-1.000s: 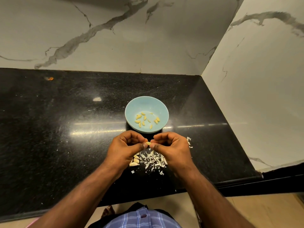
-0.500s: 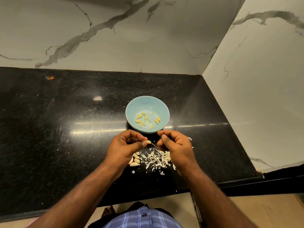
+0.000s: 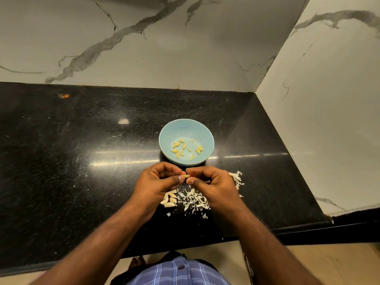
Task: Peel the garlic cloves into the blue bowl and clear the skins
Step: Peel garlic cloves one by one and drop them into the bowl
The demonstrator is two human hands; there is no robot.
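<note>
We have the clove (image 3: 186, 176) pinched between both hands just in front of the bowl (image 3: 186, 128), near the worktop's (image 3: 82, 161) front edge towards its right end. It lies crosswise, its long axis running left to right: the left hand (image 3: 158, 182) pinches one end between thumb and forefinger, the right hand (image 3: 213, 184) pinches the other end, fingers curled in. Both wrists are raised off the worktop, knuckles towards the bowl. The bowl sits directly beyond the clove, so we judge a short forward reach will drop it in; either hand is about equally near. The skins (image 3: 193, 199) lie under and behind the right hand (a few more past its outer side), and the unpeeled cloves (image 3: 169, 200) lie under the left wrist.
</note>
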